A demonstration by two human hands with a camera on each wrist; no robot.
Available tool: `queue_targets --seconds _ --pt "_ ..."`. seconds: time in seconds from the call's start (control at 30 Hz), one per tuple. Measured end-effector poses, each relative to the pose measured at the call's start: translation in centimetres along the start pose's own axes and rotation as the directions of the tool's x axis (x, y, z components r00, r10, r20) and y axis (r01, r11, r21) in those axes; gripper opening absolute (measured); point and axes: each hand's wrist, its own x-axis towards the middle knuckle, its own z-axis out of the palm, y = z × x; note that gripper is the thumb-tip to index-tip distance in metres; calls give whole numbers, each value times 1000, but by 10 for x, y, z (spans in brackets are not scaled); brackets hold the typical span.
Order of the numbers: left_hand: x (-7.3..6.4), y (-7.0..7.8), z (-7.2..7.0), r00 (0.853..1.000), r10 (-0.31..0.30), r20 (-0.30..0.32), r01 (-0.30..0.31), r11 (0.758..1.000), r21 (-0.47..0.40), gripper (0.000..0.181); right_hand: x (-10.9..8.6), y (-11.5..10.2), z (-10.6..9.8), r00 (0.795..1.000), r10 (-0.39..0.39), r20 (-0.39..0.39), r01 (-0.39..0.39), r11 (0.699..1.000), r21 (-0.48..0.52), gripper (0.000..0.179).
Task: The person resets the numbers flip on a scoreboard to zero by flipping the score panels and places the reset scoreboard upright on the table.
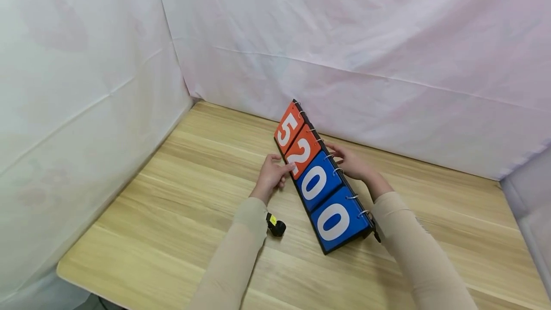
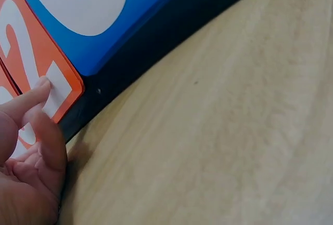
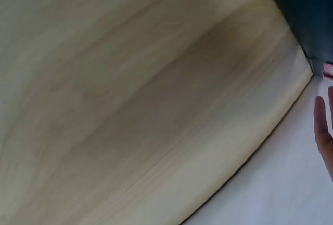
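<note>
A flip scoreboard (image 1: pixel 320 181) leans at a slant on the table, its ringed top edge facing right. The red cards (image 1: pixel 303 151) read 5 and 2, and the blue cards (image 1: pixel 333 219) both read 0. My left hand (image 1: pixel 270 173) is at the lower edge by the 2 card. Its thumb (image 2: pixel 34 97) lies on the card's face, with the other fingers curled at the edge. Behind the ringed edge, my right hand (image 1: pixel 354 162) has its fingers spread loosely near the back. In the right wrist view, a finger (image 3: pixel 321 118) looks straight; any contact is hidden.
The wooden table (image 1: pixel 172 195) extends around the scoreboard. Pale cloth (image 1: pixel 366 37) hangs behind the table and along its left side. A small black device with a yellow label (image 1: pixel 275 225) shows beside my left sleeve.
</note>
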Motion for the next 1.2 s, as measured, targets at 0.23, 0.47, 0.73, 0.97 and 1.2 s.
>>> queue_targets --seconds 0.23,0.47,0.73,0.97,1.2 --pt "-2 -2 0 1000 7 -7 -6 1000 19 60 -6 2 -4 998 -27 63 24 998 56 67" --pt "-1 -3 -4 1000 14 -25 -13 1000 26 58 -9 -2 -4 999 -10 39 11 999 -34 59" --pt "0 -4 -3 1000 25 -12 -24 1000 17 57 -8 -6 1 989 29 -144 -58 978 -201 35" --pt "-1 -4 -1 999 31 6 -31 999 11 51 -6 3 -3 927 -50 -372 -20 983 -182 32" --pt "2 -4 -1 1000 11 16 -10 999 -36 42 -12 6 -5 918 70 -390 103 908 407 90"
